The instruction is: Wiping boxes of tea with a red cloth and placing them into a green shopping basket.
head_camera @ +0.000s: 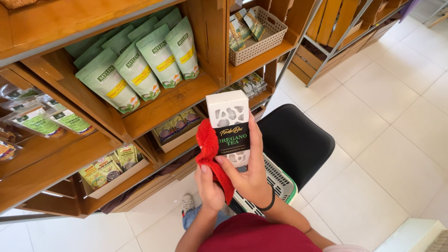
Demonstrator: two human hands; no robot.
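The right hand (252,179) holds a white tea box (229,126) upright in front of the wooden shelves (168,105); its grip is clenched around the box, thumb across the lower front and fingers up the right edge. The box has a dark label band across its middle and cut-out shapes in the white card above and below. It is in the air, clear of every shelf, just above a green and white shopping basket (275,184) that hangs on the right forearm beside a black stool seat (294,140).

The left hand (210,186) grasps a red cloth (212,156), its grip closed on the lower part of it. The cloth runs up along the left edge of the box and touches it.

Behind, 1 shelf carries a row of pale green pouches (135,70) leaning against each other. To the right, a beige plastic basket (259,35) holds several small packets. Lower shelves carry shallow trays of sachets (177,126) and clear bags with green labels (42,121). A black band sits on the right wrist. Below, a shoe (187,204) rests on the white tiled floor (373,116).
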